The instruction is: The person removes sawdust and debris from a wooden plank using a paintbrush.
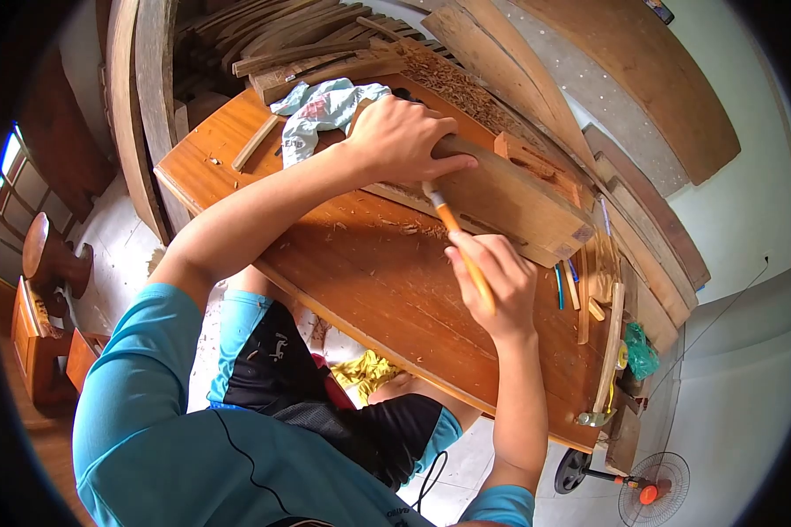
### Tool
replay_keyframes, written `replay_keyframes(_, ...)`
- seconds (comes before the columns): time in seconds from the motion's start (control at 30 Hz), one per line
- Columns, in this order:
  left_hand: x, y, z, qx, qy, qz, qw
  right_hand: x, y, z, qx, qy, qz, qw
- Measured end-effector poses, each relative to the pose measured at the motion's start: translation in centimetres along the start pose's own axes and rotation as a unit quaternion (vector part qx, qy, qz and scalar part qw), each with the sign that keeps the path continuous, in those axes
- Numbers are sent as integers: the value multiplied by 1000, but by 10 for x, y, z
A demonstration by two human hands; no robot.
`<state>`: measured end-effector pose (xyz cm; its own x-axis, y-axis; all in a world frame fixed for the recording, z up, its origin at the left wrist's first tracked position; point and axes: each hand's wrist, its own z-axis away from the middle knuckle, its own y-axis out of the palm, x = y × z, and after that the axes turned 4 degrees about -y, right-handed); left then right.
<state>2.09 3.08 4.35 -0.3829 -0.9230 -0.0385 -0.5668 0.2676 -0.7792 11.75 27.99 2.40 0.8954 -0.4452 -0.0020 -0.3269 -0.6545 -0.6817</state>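
Note:
A thick wooden block [510, 189] stands on its long edge on the wooden table [360, 281]. My left hand [404, 136] grips the block's upper edge near its left end, thumb along the near face and the other fingers bent over the far side, partly hidden. In my right hand [497, 281] is a slim brush [449, 215] with an orange handle and a metal collar; my fingers close round the handle. Its tip points up at the block's near face, just below my left thumb. Wood shavings [409, 228] lie along the block's foot.
A printed cloth [325, 110] and a wooden strip [257, 142] lie at the table's left. Pens [560, 288], a hammer [596, 418] and a green plastic bag [640, 351] are at the right. Stacked timber [299, 53] fills the back. A fan [652, 492] stands at lower right.

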Motion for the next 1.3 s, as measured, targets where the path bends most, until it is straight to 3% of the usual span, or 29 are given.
replay_keyframes(0.2,0,2,2,-21,9,-2,1000,-10,-15,5,-88,129,5,988)
replay_keyframes(0.3,1,1,0,-20,10,0,1000,-16,-24,10,-136,135,46,980)
replay_keyframes(0.4,2,4,1,-28,14,5,1000,-24,-31,11,-161,71,127,976)
replay_keyframes(0.63,3,4,1,-38,15,10,999,-9,-30,4,11,38,134,990)
replay_keyframes(1.0,1,3,0,-24,9,14,1000,2,-11,0,56,-1,9,998)
replay_keyframes(1.1,1,-1,-1,-10,4,13,1000,3,-2,-1,-15,22,-79,997)
replay_keyframes(1.3,2,3,-1,-37,17,15,999,-12,-11,13,-106,164,-32,980)
